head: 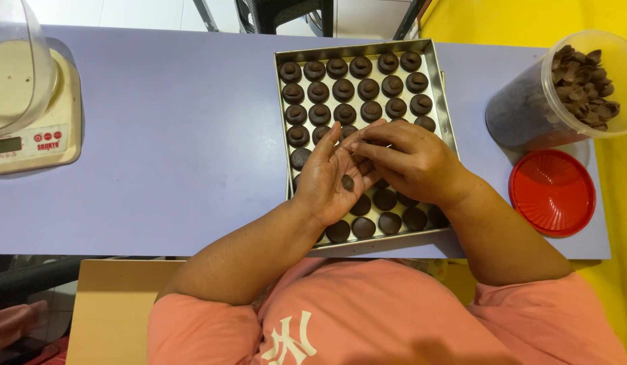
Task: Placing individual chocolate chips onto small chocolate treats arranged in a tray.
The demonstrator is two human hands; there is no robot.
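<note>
A square metal baking tray (443, 101) on the lilac table holds rows of round dark chocolate cookies (343, 89); the upper rows each carry a chocolate chip on top, the lower ones (389, 222) are plain. My left hand (329, 181) hovers palm up over the tray's left middle with several small chocolate chips (347, 182) lying in it. My right hand (411, 161) is beside it over the tray's middle, its fingertips reaching into the left palm and pinched at the chips. The hands hide several cookies.
A clear plastic jar (530, 111) of chocolate chips lies tilted at the right, its red lid (551, 192) beside it. A cream kitchen scale (36, 128) with a clear bowl (16, 61) stands at the far left. A wooden surface (110, 311) lies below the table edge.
</note>
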